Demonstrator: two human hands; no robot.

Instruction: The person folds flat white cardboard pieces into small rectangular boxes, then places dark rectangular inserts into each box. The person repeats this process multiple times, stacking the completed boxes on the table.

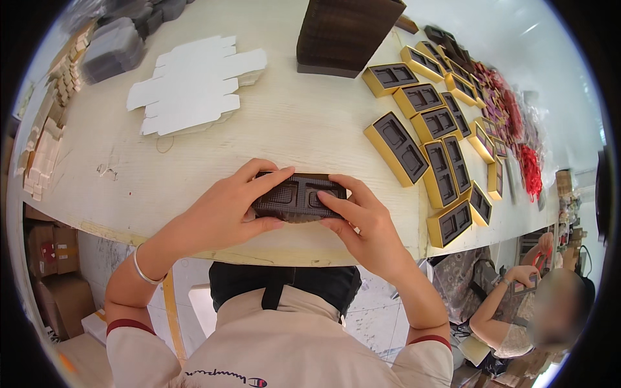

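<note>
Just in front of my body, near the table's front edge, is a dark brown plastic insert tray (294,197) with two moulded hollows. My left hand (239,204) grips its left end, fingers over the far edge and thumb along the near side. My right hand (362,223) closes round the right end, one fingertip pressing into the right hollow. A thin yellowish line shows at the tray's far edge; whether a box surrounds it, I cannot tell. To the right stand several gold boxes (381,143) with similar dark trays inside.
White flat box blanks (187,84) lie stacked at the far left of the table (310,129). A tall stack of dark trays (346,35) stands at the back. Greyish trays (113,52) are piled far left. Red cords (530,171) hang right. A seated person (511,310) works at lower right.
</note>
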